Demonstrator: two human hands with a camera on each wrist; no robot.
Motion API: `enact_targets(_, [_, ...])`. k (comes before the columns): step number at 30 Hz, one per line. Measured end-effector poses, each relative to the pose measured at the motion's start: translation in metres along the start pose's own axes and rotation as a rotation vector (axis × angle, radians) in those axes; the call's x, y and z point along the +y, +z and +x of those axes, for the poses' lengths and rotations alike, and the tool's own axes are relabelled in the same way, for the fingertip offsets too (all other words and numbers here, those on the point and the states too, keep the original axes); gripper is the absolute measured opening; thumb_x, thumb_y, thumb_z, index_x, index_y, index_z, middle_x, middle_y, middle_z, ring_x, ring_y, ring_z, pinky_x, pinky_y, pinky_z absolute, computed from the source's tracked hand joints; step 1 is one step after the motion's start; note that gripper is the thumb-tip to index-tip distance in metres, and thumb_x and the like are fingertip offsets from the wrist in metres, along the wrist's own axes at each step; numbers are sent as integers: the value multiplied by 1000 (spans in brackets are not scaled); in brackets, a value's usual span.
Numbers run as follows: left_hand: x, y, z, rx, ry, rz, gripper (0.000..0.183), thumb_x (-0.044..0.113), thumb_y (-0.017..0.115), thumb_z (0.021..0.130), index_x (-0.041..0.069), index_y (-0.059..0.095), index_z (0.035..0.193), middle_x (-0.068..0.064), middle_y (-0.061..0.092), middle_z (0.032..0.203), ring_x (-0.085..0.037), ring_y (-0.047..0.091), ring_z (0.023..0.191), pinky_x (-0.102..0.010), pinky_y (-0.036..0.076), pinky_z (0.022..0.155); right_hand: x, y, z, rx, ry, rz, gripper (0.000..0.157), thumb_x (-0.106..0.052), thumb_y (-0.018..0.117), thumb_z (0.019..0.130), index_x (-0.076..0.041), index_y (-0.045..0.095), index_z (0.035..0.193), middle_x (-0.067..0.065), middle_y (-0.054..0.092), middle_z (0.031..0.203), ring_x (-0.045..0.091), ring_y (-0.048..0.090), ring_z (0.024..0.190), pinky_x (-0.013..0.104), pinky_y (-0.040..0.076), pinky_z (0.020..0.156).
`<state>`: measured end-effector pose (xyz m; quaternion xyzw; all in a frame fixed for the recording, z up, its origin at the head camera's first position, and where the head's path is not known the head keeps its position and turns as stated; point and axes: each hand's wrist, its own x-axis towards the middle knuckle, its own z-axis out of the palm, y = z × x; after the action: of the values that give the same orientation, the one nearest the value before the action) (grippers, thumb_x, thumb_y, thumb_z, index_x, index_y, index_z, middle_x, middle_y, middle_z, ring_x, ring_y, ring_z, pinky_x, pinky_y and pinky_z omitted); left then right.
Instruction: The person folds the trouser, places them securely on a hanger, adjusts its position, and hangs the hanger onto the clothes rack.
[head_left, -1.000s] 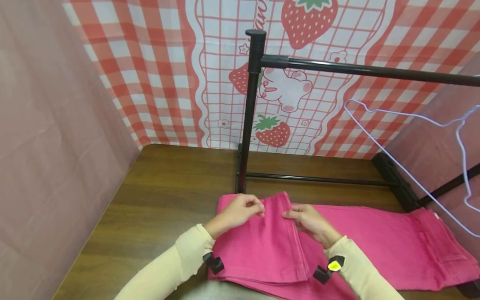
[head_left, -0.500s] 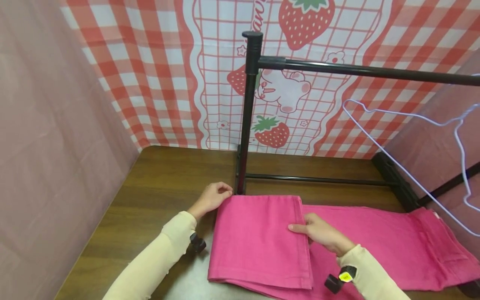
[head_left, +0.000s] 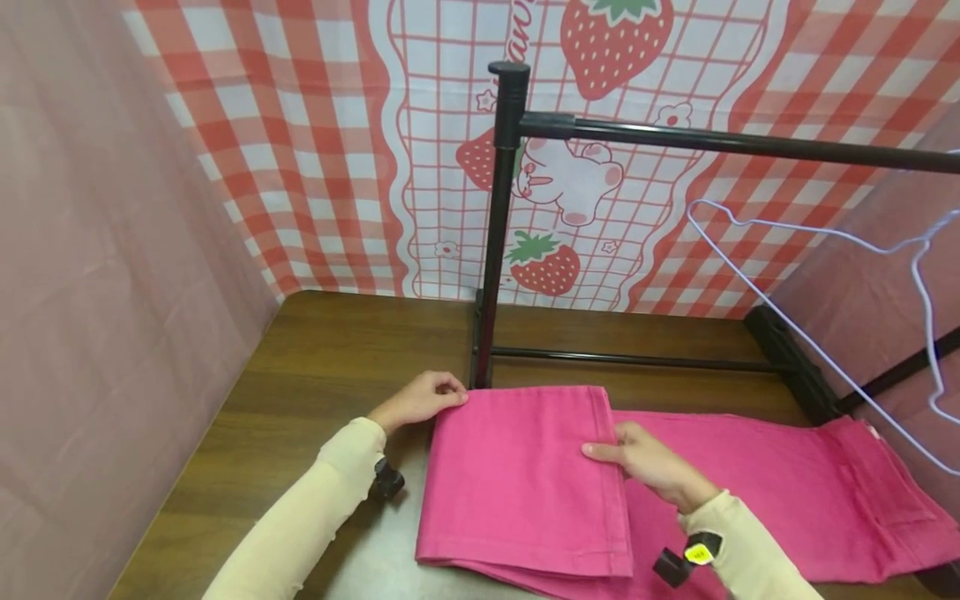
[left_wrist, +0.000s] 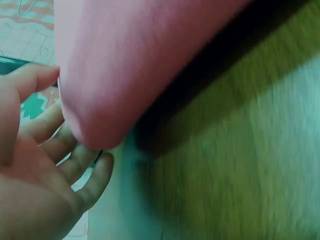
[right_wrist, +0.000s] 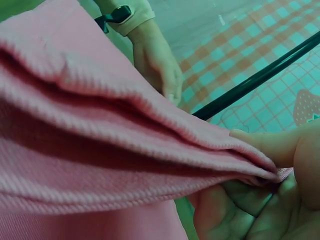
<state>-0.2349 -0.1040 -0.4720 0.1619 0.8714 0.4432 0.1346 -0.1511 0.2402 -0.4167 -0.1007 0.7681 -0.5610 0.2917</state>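
Note:
Bright pink trousers lie lengthwise on the table, their leg end folded back over itself at the left and the waistband at the far right. At the far left corner of the fold, my left hand pinches the cloth; in the left wrist view, the thumb is on one side of the folded edge and the fingers on the other. My right hand grips the hem edge, thumb on top and fingers underneath. Several stacked hem layers show in the right wrist view, gaping apart away from the grip.
A black garment rack stands just behind the trousers, its top bar running rightward. A pale purple wire hanger is at the right. Brown wooden table surface shows at the left, before a strawberry-print curtain.
My left hand has moved from above the cloth to the fold's far left corner. The right hand has shifted toward me and right along the hem, and the folded part lies flatter.

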Motion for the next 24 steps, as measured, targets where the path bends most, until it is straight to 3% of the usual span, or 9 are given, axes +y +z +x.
enact_targets(6, [-4,-7,-2,-56,-36,73,30,37,66,89,7,71,89,0,67,83,-11,54,78,-25,47,72,-1,-1,-2,-7,-10,31,35,-18,58,96,12,60,113,1,73,83,14,71,74,34,58,71])
enact_targets(11, [-4,-12,-6,-56,-67,94,31,39,69,86,10,66,74,6,50,64,-9,43,64,-22,37,59,1,-2,-3,-7,-8,36,33,-17,57,96,11,60,111,0,73,82,14,71,73,34,58,71])
enact_targets(14, [-4,-13,-8,-52,-87,30,30,37,70,85,10,63,74,5,49,66,-10,43,64,-23,37,58,1,-3,-4,-4,-6,38,31,-18,57,96,10,61,110,0,73,81,14,71,73,34,59,71])
enact_targets(19, [-6,-15,-12,-56,-123,-139,28,33,71,86,8,62,80,2,57,77,-10,52,69,-24,47,63,2,-3,-5,8,-5,41,30,-18,57,96,8,63,109,-1,73,80,14,71,72,35,59,70])
enact_targets(21, [-9,-16,-15,-92,-137,-213,27,32,70,88,7,60,80,2,58,77,-10,55,69,-25,51,65,2,-3,-5,13,-4,43,31,-18,57,96,8,62,110,-1,72,80,14,70,72,35,58,70])
enact_targets(24, [-13,-19,-19,-205,-137,-342,24,27,67,91,5,59,87,1,58,75,-10,58,67,-27,54,63,3,-3,-6,24,2,39,32,-18,58,96,10,62,111,-1,72,80,13,70,72,35,58,69])
